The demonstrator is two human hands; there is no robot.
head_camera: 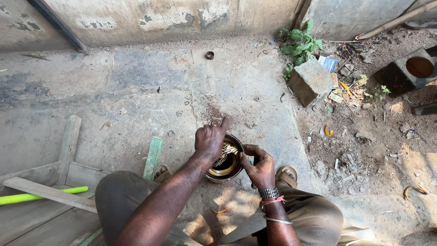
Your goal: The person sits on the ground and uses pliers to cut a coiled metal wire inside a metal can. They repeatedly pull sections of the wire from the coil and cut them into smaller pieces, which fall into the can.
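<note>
Holding the round metal ring (224, 167) on the ground between my feet, my right hand (261, 167) grips its rim while my left hand (210, 139) pinches the pale wires (226, 150) inside; many wires seem not yet arranged.

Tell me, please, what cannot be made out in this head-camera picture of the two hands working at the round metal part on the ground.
- Round metal part, head view: its near rim and right side are hidden by both hands.
- Left hand: its fingers curl under, so the grip is unclear.
- Right hand: fingertips hidden against the part's rim.
- Pale strands inside the part: too small to identify.
- Green tube: cut off by the left edge.
</note>
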